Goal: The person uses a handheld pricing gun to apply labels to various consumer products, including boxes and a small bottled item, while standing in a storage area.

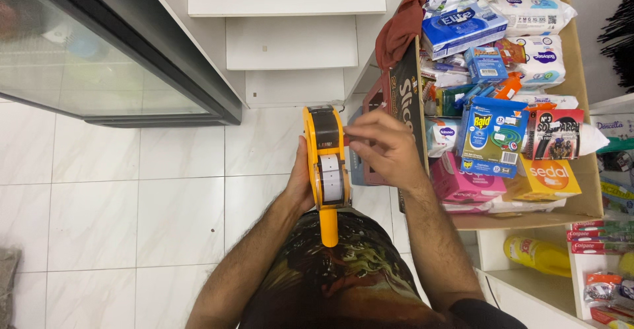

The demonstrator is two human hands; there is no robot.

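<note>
So the orange price-label gun is held up over the white tiled floor, just left of the big cardboard box crammed with packaged goods. The left hand is wrapped around the gun's body from its far side, fingers closed on it, though most of them are hidden behind the plastic. The right hand sits between the gun and the box, fingertips pinched together at the gun's upper side near the dark top section; I can't tell whether they're gripping a small part or just pressing on it. A white roll of labels shows in the middle of the gun, and the handle points back toward the person's body. Looks like light, stiff, hard plastic, a bit slick, so the handle or thick body is the spot to grab, not the paper strip, which would likely tear easily. A dark red cloth hangs over the box's far left corner.
</note>
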